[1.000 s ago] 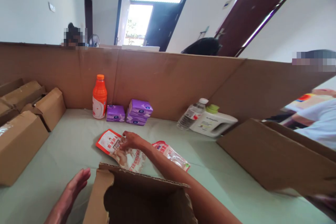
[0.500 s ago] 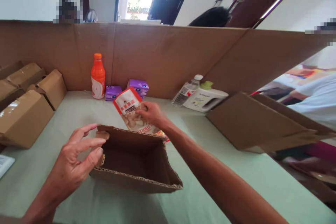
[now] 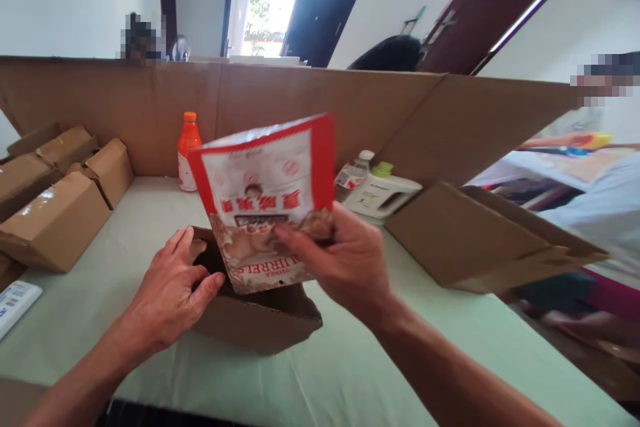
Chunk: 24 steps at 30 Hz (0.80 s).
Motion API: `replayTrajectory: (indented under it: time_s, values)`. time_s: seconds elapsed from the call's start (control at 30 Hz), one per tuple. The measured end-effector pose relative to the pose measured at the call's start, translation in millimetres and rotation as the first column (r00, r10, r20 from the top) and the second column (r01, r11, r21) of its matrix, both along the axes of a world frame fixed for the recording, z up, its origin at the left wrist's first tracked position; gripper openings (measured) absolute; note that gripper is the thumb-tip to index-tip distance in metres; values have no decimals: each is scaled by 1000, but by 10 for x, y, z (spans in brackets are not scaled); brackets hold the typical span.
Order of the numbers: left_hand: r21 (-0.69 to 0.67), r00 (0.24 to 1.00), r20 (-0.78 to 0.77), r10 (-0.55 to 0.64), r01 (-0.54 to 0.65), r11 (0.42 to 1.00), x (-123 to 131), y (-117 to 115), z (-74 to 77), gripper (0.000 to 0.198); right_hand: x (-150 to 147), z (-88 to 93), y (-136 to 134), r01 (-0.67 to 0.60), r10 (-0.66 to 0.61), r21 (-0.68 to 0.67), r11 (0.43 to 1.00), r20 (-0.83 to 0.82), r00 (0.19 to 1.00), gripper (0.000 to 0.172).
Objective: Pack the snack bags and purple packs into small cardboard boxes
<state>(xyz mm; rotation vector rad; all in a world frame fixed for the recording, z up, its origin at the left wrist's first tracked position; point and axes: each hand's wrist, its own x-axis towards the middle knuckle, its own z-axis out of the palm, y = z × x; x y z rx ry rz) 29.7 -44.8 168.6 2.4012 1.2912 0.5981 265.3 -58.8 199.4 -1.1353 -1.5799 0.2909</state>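
Gripping the red-edged pouch (image 3: 265, 180) by its three-o'clock edge, the right hand (image 3: 353, 260) holds it over the mouth of the box (image 3: 245, 330), lower edge at the opening; the left hand (image 3: 167, 287) rests at the box's nine-o'clock rim, thumb spread, though whether it grips I cannot tell. Bare green cloth (image 3: 310, 387) leaves room at six o'clock; a brown carton (image 3: 450, 233) edges in between two and three.

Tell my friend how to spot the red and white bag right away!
Start at the long cardboard wall behind the pale green table, then come forward to the open brown box near the middle. Over it, the right hand grips the bag. Unlike the plain box, it has bright red edges, a white panel and red lettering.
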Motion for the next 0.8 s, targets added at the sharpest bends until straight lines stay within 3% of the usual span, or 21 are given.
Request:
replayTrajectory:
  time_s: [0.13,0.23,0.37,0.47,0.6,0.73,0.8]
  values:
    - [61,991,-114,73,-66,996,1,-14,-9,45,20,-318,-19,28,-42,51,998,307,951,12]
    - [24,964,-247,102,-99,995,-15,-45,38,49,82,-427,-38,-7,-27,76,997,438,899,17]
    - [3,936,-286,204,-212,977,-47,-118,75,46,142,-365,-94,-61,67,-30,998,570,819,22]
    - [29,937,-215,277,-278,960,-47,-153,24,50,147,-252,-110,-54,175,-193,980,696,697,21]
    - [105,952,-92,293,-283,953,-18,-143,-95,52,2,-120,-19,1,384,-440,898,784,488,14]
    - [217,962,-38,272,-258,942,-4,-108,-162,53,-292,-87,197,-31,607,-630,776,733,307,16]
    - [239,965,-26,261,-247,939,-9,-97,-173,54,-411,-120,290,-5,661,-677,736,717,222,17]
